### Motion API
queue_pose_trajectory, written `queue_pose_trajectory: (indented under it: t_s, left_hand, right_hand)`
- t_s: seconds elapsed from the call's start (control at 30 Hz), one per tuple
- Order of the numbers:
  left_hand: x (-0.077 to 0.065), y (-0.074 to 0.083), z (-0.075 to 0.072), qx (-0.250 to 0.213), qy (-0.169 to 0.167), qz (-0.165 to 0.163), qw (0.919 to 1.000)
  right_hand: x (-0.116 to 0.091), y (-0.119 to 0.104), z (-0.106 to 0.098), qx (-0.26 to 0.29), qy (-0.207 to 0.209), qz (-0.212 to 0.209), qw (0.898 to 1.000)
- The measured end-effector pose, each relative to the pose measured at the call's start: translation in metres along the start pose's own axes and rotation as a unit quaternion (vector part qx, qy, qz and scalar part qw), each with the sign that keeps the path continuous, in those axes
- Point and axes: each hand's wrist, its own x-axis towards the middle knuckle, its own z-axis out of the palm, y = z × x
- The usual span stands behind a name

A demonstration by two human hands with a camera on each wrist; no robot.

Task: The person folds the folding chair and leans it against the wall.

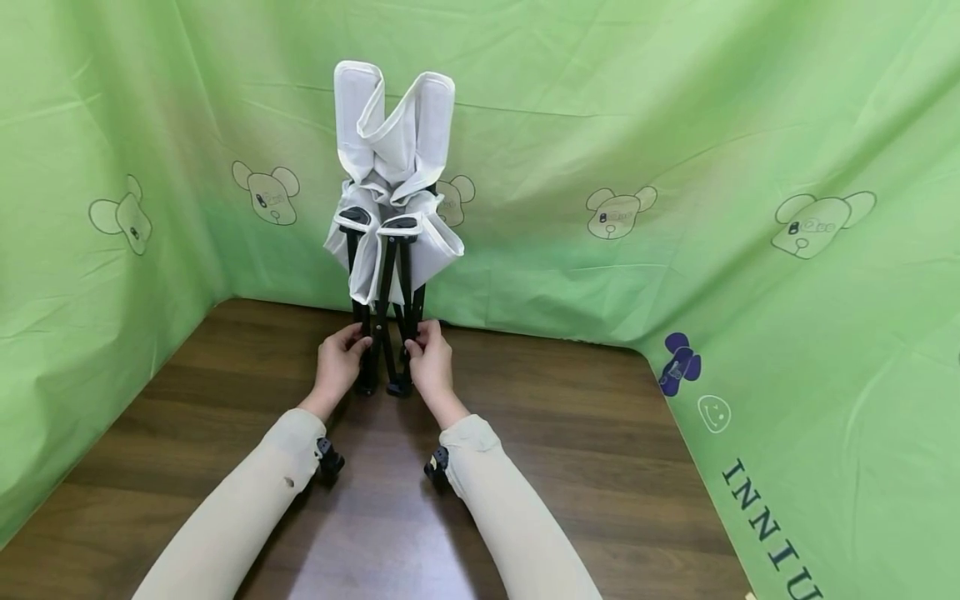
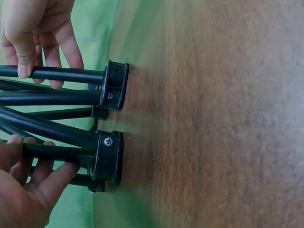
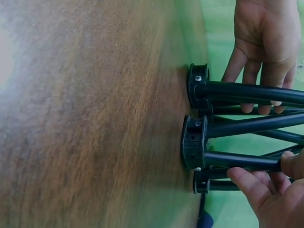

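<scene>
Your left hand (image 1: 341,360) and right hand (image 1: 431,361) each grip a black leg of the folded chair (image 1: 392,217) standing upright on the tabletop (image 1: 570,433).

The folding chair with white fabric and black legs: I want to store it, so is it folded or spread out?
Folded. The white fabric folding chair stands upright on the wooden table, its legs bunched close and fabric hanging slack, while both hands grip the legs.
</scene>
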Motion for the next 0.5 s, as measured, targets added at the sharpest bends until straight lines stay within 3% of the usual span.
queue_pose_trajectory:
  t_s: [0.5]
  left_hand:
    - [0.0002,0.0001,0.0032,0.011,0.016,-0.004,0.9998]
  right_hand:
    - [0.0032,0.0031,0.0007,0.001,-0.018,0.000,1.000]
